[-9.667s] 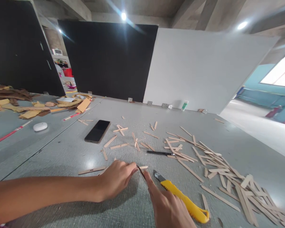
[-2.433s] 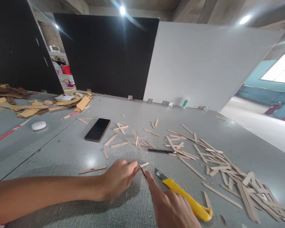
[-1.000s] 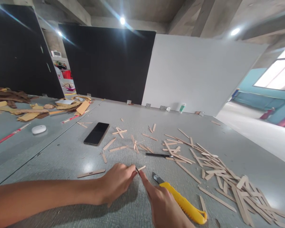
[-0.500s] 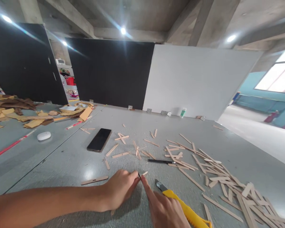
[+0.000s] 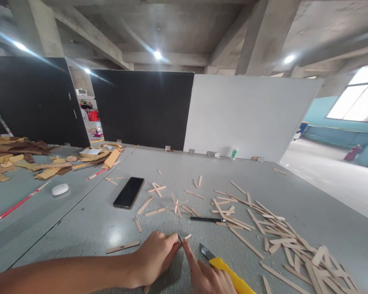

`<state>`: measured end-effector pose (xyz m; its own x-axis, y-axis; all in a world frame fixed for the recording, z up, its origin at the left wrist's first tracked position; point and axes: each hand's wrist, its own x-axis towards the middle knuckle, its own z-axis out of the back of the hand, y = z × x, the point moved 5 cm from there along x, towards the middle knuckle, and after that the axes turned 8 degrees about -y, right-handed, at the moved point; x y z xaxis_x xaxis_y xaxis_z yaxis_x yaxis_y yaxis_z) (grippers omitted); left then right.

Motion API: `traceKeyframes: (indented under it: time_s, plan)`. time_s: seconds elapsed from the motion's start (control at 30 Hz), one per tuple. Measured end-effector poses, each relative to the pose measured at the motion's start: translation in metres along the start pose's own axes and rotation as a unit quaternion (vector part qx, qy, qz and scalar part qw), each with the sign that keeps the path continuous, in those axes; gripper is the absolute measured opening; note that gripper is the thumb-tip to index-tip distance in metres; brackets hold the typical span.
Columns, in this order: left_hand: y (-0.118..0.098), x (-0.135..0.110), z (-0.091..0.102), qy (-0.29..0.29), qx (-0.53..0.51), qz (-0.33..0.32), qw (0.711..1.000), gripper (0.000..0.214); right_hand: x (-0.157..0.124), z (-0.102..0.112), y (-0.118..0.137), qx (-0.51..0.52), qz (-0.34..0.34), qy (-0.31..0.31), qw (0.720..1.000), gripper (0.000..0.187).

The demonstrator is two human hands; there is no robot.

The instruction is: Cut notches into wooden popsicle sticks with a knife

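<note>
My left hand is closed, its thumb and forefinger pinching a thin dark blade-like strip. The strip's full shape is hidden by the fingers. My right hand has its forefinger stretched out, the tip pressed against a wooden craft stick at the strip. Only the stick's pale end shows past that finger; the other right fingers are curled and partly hidden. Right beside my right hand, a yellow utility knife lies with its dark blade end pointing away from me.
Craft sticks are heaped at the right, with loose pieces scattered ahead. A slim black-handled tool lies beyond my hands. A phone, a white earbud case and brown scraps sit leftward. Partition panels stand behind.
The view has tilted up slightly, so the table and hands sit lower in it. Both hands keep nearly the same grip and place at the stick.
</note>
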<state>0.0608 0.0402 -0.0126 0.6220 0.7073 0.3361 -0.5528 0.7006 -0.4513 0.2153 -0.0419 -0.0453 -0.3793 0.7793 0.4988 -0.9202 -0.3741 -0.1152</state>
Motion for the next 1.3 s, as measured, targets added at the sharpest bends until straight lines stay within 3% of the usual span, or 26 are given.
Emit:
traceKeyframes:
  time_s: [0.33,0.57,0.9,1.1,1.3]
  plan:
    - [-0.005,0.002,0.006,0.015,-0.056,0.014,0.998,0.037,0.006,0.028,0.003,0.05,0.008,0.049,0.997,0.101]
    - [-0.002,0.005,0.009,0.029,-0.075,0.018,0.997,0.025,0.011,0.031,0.007,0.055,0.014,0.037,0.998,0.089]
    - [0.002,0.004,-0.001,0.01,-0.059,0.003,0.998,0.031,0.009,0.033,0.014,0.035,0.025,0.017,0.999,0.099]
    - [0.0,0.005,0.001,0.003,-0.044,-0.004,0.999,0.031,0.012,0.033,0.01,0.036,0.027,0.014,0.999,0.083]
    - [0.003,0.004,0.0,0.005,-0.033,-0.013,0.999,0.031,0.01,0.036,0.01,0.05,0.014,0.031,0.998,0.082]
